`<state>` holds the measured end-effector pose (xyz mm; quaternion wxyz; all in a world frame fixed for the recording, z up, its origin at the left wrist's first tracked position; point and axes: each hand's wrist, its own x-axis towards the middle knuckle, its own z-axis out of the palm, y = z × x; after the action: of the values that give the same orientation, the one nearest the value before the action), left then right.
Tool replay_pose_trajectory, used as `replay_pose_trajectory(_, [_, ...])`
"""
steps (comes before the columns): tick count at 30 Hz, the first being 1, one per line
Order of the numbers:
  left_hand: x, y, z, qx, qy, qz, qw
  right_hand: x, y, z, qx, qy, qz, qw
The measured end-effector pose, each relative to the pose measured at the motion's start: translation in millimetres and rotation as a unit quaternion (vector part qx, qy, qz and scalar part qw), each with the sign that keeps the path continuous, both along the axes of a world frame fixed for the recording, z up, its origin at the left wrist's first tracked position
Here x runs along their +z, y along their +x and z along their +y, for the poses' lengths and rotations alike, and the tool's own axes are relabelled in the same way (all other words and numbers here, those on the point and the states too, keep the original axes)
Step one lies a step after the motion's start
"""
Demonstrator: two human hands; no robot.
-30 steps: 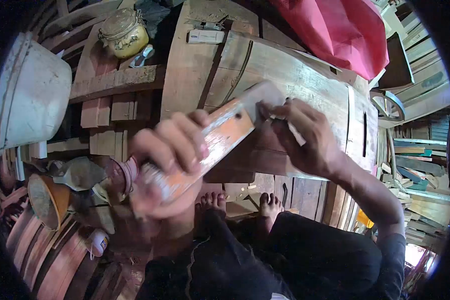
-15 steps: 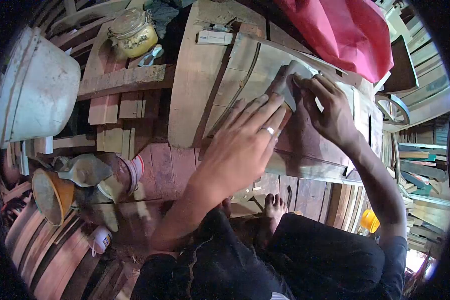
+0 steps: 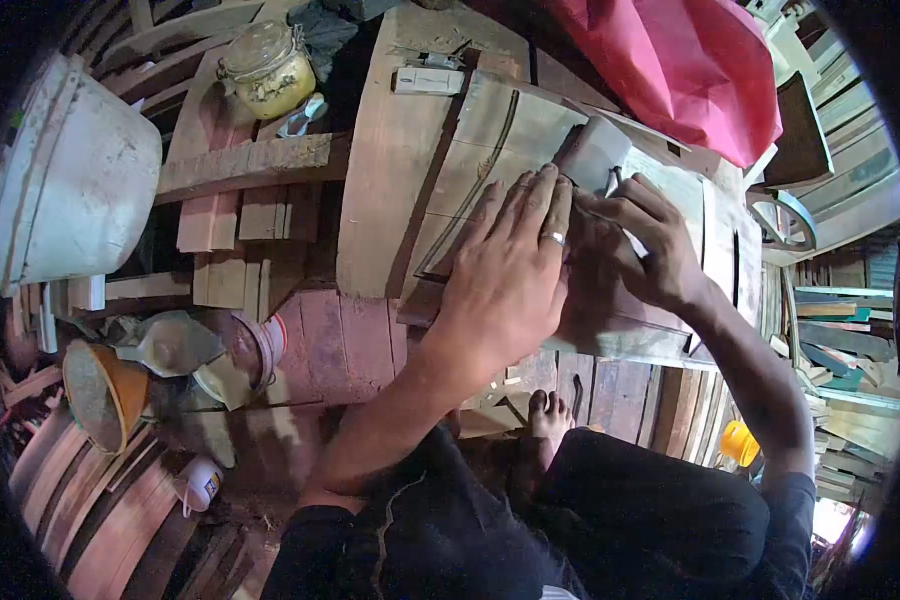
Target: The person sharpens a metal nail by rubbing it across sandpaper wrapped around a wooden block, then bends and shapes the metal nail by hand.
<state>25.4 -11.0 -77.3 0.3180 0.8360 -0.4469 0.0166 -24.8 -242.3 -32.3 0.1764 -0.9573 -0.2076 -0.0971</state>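
My left hand [image 3: 510, 265], with a ring on one finger, lies flat with its fingers stretched out over the wooden boards [image 3: 480, 135]. Its fingertips reach the near edge of a smooth grey piece [image 3: 597, 150]; whatever is under the palm is hidden. Just to the right, my right hand [image 3: 655, 240] is closed in a pinch beside the grey piece. What it pinches is too small to make out.
A pink-red cloth [image 3: 680, 80] covers the far right. Near the top lie a small pale block [image 3: 429, 81] and a glass jar [image 3: 268, 75]. At left are a white tub [image 3: 90, 180] and an orange funnel-shaped container [image 3: 105, 395]. A yellow object [image 3: 739, 442] is at lower right.
My left hand has let go of the orange-and-white end of the long piece, which was raised and tilted, and now lies flat over the boards. My right hand moved right and stayed pinched.
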Motion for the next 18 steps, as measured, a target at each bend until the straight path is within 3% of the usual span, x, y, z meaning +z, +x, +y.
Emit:
replay_pose_trajectory(3, [-0.8, -1.4, 1.8, 0.004, -0.015, 0.007, 1.0, 13.3, -2.6, 7.5, -0.008, 0.081, -0.05, 0.995])
replay_pose_trajectory(6, [-1.1, -0.3, 0.2, 0.002, -0.024, 0.018, 1.0, 6.0, 9.2, 2.2, -0.1, 0.047, -0.072, 0.991])
replay_pose_trajectory(7, [-1.5, 0.1, 0.2, -0.001, -0.025, 0.022, 0.999, -5.9, 12.6, -4.3, -0.063, 0.037, -0.082, 0.994])
replay_pose_trajectory(8, [-0.8, 0.2, 0.8, -0.002, -0.023, 0.022, 0.999, -16.2, 5.7, -12.2, -0.089, 0.027, -0.026, 0.995])
replay_pose_trajectory(11, [1.5, 1.2, 2.8, -0.005, -0.01, 0.017, 1.0, -1.9, -3.8, -3.6, -0.002, -0.018, 0.016, 1.0])
replay_pose_trajectory(15, [1.1, 0.8, 2.6, -0.004, -0.019, 0.023, 1.0, -15.3, 14.8, -32.8, -0.069, 0.063, -0.018, 0.995])
replay_pose_trajectory(18, [1.9, -0.2, 3.7, -0.004, -0.019, 0.02, 1.0, -17.1, 1.9, -22.6, -0.07, 0.037, 0.03, 0.996])
